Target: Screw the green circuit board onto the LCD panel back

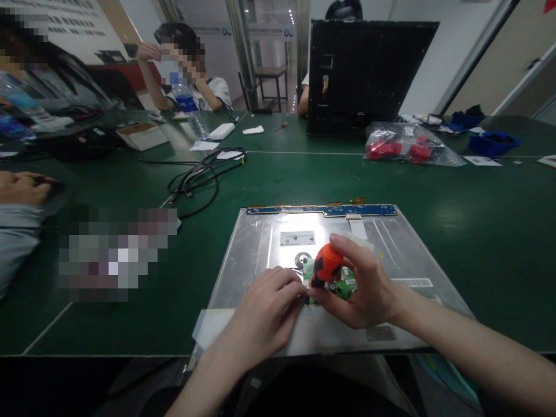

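Note:
A silver metal display panel (pixel 391 243) lies flat on the green table (pixel 478 220), with a blue circuit strip (pixel 321 210) along its far edge. A small green circuit board (pixel 343 285) sits near the panel's middle. My right hand (pixel 360 289) is closed round an orange-and-black screwdriver handle (pixel 325 265), held upright over the green board. My left hand (pixel 267 313) rests on the panel just left of the board, its fingertips pinched at the board's edge; what they pinch is hidden.
Black cables (pixel 204 174) coil on the table to the far left. A black monitor back (pixel 365 75) stands upright at the far side, a plastic bag of red parts (pixel 408 145) beside it. Other people sit at left; a water bottle (pixel 189 107) stands there.

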`<state>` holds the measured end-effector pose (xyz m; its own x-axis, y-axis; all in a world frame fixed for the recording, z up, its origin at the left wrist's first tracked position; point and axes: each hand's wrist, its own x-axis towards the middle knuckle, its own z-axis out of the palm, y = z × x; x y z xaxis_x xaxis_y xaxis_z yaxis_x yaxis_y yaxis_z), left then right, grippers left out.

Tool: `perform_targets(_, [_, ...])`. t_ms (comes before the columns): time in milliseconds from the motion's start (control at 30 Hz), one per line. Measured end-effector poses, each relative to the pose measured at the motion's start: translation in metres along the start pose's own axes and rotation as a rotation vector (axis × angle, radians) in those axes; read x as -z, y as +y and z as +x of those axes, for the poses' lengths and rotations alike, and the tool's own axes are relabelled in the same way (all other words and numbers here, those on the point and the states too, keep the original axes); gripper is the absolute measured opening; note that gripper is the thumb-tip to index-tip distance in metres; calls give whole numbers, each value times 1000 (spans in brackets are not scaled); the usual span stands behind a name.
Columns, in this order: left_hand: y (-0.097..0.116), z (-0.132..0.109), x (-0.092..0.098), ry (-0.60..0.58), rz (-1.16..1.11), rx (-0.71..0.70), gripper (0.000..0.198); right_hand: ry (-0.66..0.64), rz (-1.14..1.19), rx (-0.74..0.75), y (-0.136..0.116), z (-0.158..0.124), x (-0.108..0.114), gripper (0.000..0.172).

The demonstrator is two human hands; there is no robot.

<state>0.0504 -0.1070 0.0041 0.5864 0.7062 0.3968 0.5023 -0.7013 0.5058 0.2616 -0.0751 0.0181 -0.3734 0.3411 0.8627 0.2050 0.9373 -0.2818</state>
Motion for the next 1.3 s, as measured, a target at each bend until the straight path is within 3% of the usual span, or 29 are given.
perform_targets(433, [-2,-1,-1,-3,-1,-10,18,-51,32,-25,0,-2,3,87])
perform_targets(767, [-2,-1,0,5,-4,-2,17,-9,4,-31,0,-3,-1,79])
perform_targets(1300, [-1,-2,-1,-31,6,10,19,-32,50,-1,0,1,3,85])
